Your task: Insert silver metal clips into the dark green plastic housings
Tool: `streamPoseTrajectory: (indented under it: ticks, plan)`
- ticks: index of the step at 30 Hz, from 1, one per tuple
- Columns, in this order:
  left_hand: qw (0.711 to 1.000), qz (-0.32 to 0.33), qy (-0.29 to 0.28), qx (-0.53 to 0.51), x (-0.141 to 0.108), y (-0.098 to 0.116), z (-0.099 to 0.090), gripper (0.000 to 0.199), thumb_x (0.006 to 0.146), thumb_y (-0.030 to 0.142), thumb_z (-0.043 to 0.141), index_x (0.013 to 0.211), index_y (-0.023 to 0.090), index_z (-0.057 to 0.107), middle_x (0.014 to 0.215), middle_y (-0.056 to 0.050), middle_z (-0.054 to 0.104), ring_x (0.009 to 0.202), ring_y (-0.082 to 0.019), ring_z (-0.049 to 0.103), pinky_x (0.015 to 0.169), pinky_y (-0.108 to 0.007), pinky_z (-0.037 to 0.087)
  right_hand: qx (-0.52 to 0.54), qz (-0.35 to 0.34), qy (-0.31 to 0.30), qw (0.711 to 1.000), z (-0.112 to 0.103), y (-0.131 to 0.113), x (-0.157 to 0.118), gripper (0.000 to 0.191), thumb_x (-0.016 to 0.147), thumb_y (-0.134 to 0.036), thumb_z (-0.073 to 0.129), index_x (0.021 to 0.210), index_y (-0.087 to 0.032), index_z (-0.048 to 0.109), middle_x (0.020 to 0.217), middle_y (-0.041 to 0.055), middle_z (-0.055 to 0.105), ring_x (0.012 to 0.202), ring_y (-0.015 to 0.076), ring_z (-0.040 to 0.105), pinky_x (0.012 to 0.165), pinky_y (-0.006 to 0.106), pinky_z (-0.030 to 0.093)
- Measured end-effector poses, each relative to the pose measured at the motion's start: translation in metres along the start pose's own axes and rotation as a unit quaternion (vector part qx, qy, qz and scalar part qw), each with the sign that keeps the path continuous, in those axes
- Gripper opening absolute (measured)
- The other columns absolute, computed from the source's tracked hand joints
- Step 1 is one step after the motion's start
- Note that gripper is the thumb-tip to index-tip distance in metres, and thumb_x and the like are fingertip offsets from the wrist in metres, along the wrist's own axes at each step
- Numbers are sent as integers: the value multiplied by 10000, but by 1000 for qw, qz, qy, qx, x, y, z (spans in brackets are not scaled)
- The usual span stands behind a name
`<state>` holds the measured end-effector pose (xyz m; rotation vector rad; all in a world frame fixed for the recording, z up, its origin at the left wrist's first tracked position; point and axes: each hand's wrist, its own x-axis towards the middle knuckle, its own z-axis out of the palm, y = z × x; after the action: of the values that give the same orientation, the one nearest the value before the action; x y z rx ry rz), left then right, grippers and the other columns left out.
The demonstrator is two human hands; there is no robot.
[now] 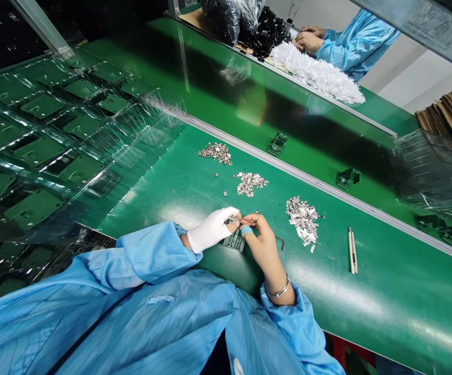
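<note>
Well left of the fingers (254, 217), a clear moulded tray (110, 130) lies by the desk (163, 192). The white-gloved left hand (212, 229) comes in next, its bare fingertips drawn together; beyond them are two heaps of tiny metal bits (216, 152) (251, 184). Directly below the fingers sits a small slotted part (233, 242), looking light, stiff and perhaps slick, its thin bars likely easy to crack, so its outer edges seem the safest hold. The right hand (263, 237) meets the left there, thumb and forefinger close; whether either pinches anything I cannot tell. Just right lies a hex key (282, 243), then flat metal pieces (304, 219) and, farther off, a pale cutter (352, 251).
</note>
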<state>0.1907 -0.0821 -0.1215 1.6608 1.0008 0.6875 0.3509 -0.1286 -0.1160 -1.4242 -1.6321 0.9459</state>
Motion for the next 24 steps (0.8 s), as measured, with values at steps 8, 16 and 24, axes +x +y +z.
streamPoseTrajectory:
  ticks: [8,16,24]
  plan:
    - [983,61,66,158,-4,5,3,273,769,193,525,1041,167,515,975,-69,604,953,-214,571,894,-383,455,50,24,-4,998,4,5,3,191,783,-189,466,963,-183,528,958,50,584,923,165,562,879,324,446]
    - [988,32,148,42,-1,-5,-30,274,834,316,481,1056,157,500,997,-74,626,921,-173,613,918,-362,488,-72,-92,-27,993,-20,6,-14,489,793,-324,558,1247,-174,452,1270,145,507,1208,254,470,1026,452,383]
    - [954,164,8,250,-21,1,-18,609,759,519,582,1240,165,462,1158,-146,608,1053,-293,587,913,-436,475,-17,5,60,998,4,6,-9,414,838,-270,514,1236,-163,480,1084,107,614,942,197,614,819,326,521]
